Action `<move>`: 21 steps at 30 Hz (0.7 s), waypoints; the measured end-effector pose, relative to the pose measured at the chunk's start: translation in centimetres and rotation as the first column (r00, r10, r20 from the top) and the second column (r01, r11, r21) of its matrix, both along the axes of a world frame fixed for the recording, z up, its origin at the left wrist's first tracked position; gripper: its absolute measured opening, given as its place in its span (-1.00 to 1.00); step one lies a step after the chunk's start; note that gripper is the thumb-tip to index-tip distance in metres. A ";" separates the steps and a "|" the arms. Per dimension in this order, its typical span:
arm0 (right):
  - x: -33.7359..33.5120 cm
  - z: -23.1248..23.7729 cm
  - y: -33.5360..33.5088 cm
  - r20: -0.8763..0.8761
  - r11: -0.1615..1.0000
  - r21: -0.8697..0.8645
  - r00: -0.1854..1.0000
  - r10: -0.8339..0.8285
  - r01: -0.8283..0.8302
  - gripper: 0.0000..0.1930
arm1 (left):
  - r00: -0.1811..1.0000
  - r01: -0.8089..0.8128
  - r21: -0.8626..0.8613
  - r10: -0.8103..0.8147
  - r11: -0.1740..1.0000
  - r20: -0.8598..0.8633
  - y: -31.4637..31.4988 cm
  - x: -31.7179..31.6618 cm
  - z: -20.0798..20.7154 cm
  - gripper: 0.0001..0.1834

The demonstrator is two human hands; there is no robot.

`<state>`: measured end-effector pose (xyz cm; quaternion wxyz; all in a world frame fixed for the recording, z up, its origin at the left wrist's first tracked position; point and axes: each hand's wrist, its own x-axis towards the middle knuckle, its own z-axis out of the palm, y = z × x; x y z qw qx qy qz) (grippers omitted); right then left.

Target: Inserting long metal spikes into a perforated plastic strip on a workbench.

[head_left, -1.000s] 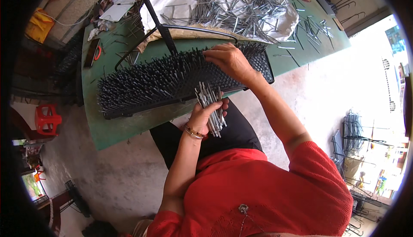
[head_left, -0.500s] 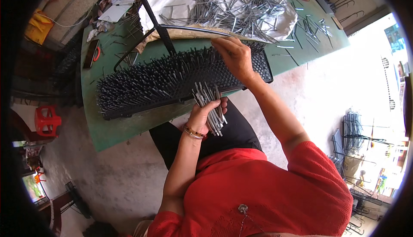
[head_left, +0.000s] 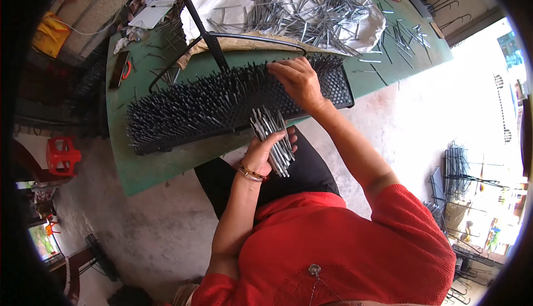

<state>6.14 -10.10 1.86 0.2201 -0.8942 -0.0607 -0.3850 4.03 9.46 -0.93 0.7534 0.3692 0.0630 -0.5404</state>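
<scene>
A bundle of thin grey metal rods (head_left: 267, 123) is wrapped in my left hand (head_left: 260, 153), thumb across it, just in front of the rack. My right hand (head_left: 301, 86) reaches over the long black perforated rack (head_left: 337, 87). Its fingers are pinched together at the edge of the upright rods; whatever they hold is hidden from this view. Dark rods (head_left: 180, 106) stand packed in the holes from the left end to past the middle. Bare holes show toward the right.
Behind the rack, a heap of loose rods (head_left: 316, 14) lies on white sheeting (head_left: 197, 20). A black metal frame (head_left: 214, 48) rises over the green table (head_left: 136, 175). Scissors with an orange handle (head_left: 127, 70) lie left. A red stool (head_left: 62, 156) stands on the floor.
My right hand has come slightly down and left, closer to the upright rods. My left hand keeps the bundle in nearly the same place.
</scene>
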 end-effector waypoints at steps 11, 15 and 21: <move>0.3 0.4 0.6 -0.001 0.989 -0.149 1.000 -0.002 0.002 -0.81 | 0.994 -0.081 0.033 0.078 0.996 0.080 0.0 -0.2 0.0 -0.71; 0.7 0.7 0.6 -0.001 0.978 -0.209 1.000 -0.023 0.022 -0.82 | 0.994 -0.083 0.008 0.082 0.997 0.072 0.1 -0.1 -0.1 -0.71; 1.1 0.7 0.7 -0.023 0.979 -0.199 0.998 -0.054 0.048 -0.82 | 0.993 -0.111 0.017 0.110 0.994 0.050 0.1 -0.1 0.2 -0.71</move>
